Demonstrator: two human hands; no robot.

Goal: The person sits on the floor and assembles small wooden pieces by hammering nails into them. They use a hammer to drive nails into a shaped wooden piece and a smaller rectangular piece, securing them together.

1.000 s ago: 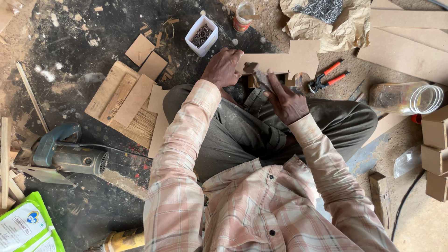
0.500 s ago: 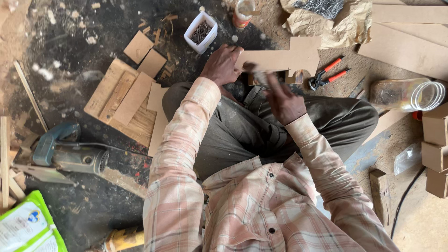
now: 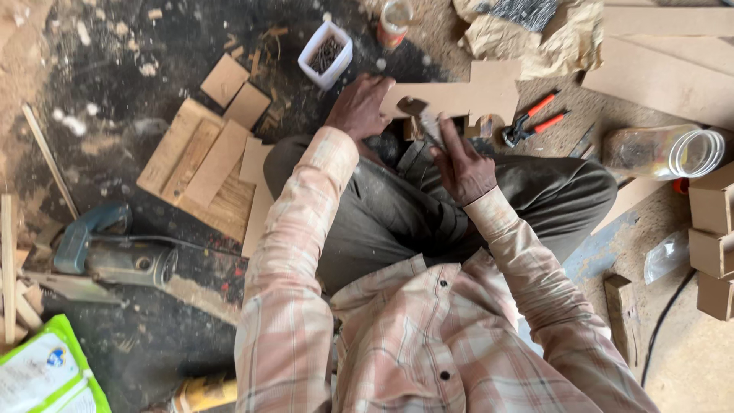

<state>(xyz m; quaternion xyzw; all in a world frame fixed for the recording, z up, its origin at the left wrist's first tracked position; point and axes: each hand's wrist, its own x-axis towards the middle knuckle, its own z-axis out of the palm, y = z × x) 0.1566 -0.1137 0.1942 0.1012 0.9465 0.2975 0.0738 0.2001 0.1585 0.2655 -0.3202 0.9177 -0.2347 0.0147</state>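
Note:
I sit cross-legged on a dusty floor. My left hand (image 3: 359,107) presses down on the left end of a flat notched fibreboard piece (image 3: 489,88) lying in front of my knees. My right hand (image 3: 462,160) is closed around the handle of a small hammer (image 3: 420,115), whose head is raised over the board near my left hand. The hammer is blurred. A small white tub of nails (image 3: 326,53) stands just beyond my left hand.
Red-handled pliers (image 3: 535,118) lie right of the board. A glass jar (image 3: 665,151) lies on its side further right, by small wooden boxes (image 3: 715,237). Board offcuts (image 3: 206,164) sit at left, a power tool (image 3: 107,256) lower left, crumpled paper (image 3: 527,30) at the top.
My right hand has lifted from the board's underside and swung the hammer up toward the board near my left hand. My left hand stays on the board.

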